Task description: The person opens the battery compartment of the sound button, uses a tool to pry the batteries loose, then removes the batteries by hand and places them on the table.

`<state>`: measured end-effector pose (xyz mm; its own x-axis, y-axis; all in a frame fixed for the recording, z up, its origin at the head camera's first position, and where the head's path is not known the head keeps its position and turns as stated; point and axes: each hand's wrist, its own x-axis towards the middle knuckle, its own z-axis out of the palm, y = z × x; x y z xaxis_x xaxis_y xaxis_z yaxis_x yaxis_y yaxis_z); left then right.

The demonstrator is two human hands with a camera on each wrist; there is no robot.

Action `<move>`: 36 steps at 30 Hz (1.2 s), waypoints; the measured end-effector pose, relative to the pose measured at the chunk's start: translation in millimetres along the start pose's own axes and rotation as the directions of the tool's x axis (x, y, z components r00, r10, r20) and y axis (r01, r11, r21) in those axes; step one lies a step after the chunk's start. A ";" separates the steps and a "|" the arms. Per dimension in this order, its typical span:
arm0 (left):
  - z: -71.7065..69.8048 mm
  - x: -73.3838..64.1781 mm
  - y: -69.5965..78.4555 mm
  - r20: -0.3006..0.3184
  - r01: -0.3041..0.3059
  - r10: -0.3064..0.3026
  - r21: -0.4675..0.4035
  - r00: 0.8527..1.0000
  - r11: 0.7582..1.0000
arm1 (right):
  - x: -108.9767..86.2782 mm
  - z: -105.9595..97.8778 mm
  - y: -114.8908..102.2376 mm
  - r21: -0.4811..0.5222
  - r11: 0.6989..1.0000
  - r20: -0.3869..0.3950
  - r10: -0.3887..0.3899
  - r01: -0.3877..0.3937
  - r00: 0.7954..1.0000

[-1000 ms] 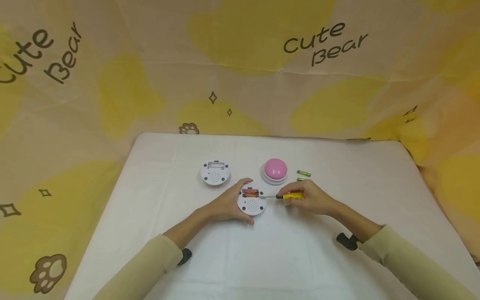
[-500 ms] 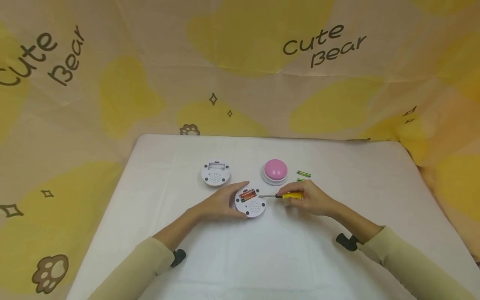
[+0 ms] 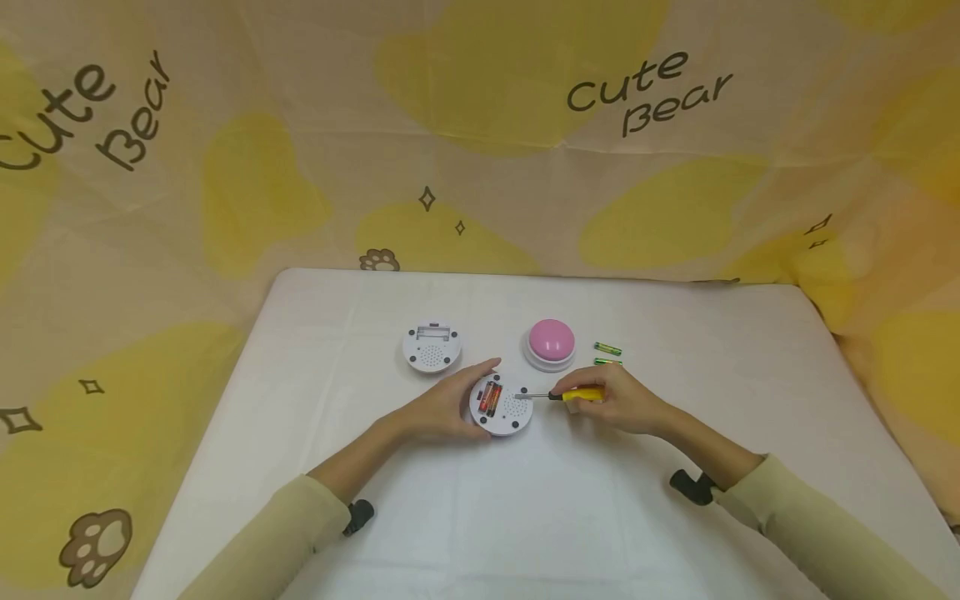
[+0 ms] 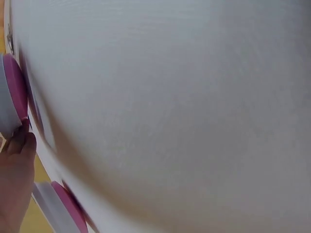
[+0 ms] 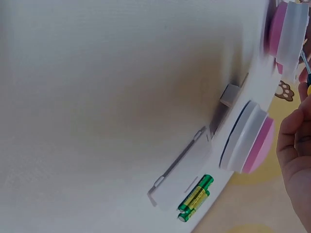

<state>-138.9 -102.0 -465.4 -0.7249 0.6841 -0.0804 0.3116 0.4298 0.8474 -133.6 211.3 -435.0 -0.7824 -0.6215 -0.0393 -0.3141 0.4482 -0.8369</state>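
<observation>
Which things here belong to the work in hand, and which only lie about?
In use:
round white device with red batteries, in left hand
yellow-handled screwdriver, in right hand

Apparently lying about:
second round white device, battery slot empty
pink-domed white button
two green cylindrical batteries
small pale block
flat pale panel

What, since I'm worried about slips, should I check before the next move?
1. Left hand grips the white round plastic device with a pink underside: ok.
2. Right hand holds the yellow-handled metal screwdriver: ok.
3. Two red cylindrical batteries lie in that device's compartment: ok.
4. Screwdriver touches the device: cannot tell.
5. Second white round device, farther back, has batteries: not ok, compartment empty.
</observation>
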 end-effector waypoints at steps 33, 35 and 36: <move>9.7 5.0 1.2 -0.047 0.018 -0.014 0.100 0.999 0.995 | 0.0 0.0 -12.2 -0.014 0.999 0.019 -0.032 0.033 0.999; 10.8 5.9 1.4 -0.067 0.015 -0.008 0.105 0.998 0.994 | 0.4 -0.8 -12.7 -0.021 0.999 0.024 -0.033 0.034 0.999; 11.4 6.3 1.4 -0.078 0.017 -0.009 0.113 0.997 0.993 | 0.7 -1.3 -13.2 -0.024 0.999 0.026 -0.034 0.035 0.999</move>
<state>-136.0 -90.4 -470.7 -0.7732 0.6325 -0.0466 0.3664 0.5055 0.7812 -130.7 205.8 -423.3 -0.7568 -0.6532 -0.0251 -0.3537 0.4415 -0.8246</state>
